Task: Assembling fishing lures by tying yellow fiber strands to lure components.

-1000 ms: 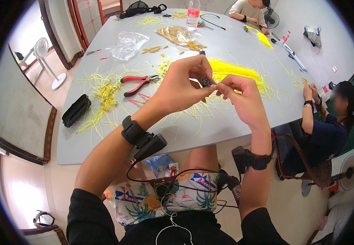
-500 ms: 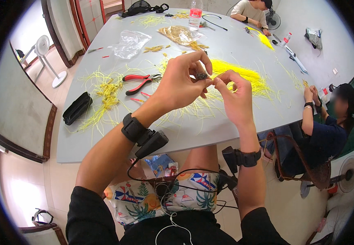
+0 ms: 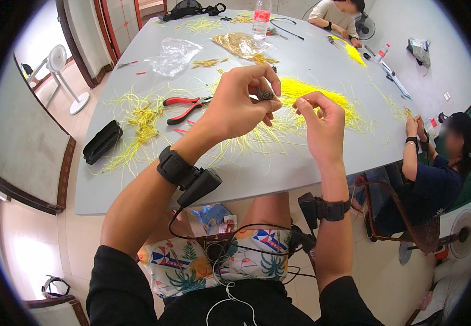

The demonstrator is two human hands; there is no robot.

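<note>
My left hand point(image 3: 243, 103) is closed on a small, dark grey, speckled lump point(image 3: 266, 95), held between thumb and fingers above the table. Just to its right, my right hand point(image 3: 322, 119) pinches thumb and forefinger together; whatever they hold is too small to make out. A gap separates the two hands. Beneath and behind them spreads a bundle of bright yellow strands point(image 3: 314, 93), with loose ends fanning toward me. Red-handled pliers point(image 3: 183, 108) lie left of my left hand.
A tangle of yellow strands with knotted pieces point(image 3: 143, 125) lies left, beside a black open case point(image 3: 103, 142). Farther back are a clear plastic bag point(image 3: 175, 57), a bag of tan pieces point(image 3: 238, 45) and a water bottle point(image 3: 261, 24). Two other people work at the table's right side.
My right hand has moved right, away from the left hand, opening a gap between them. My left hand keeps the grey lump and has shifted slightly left.
</note>
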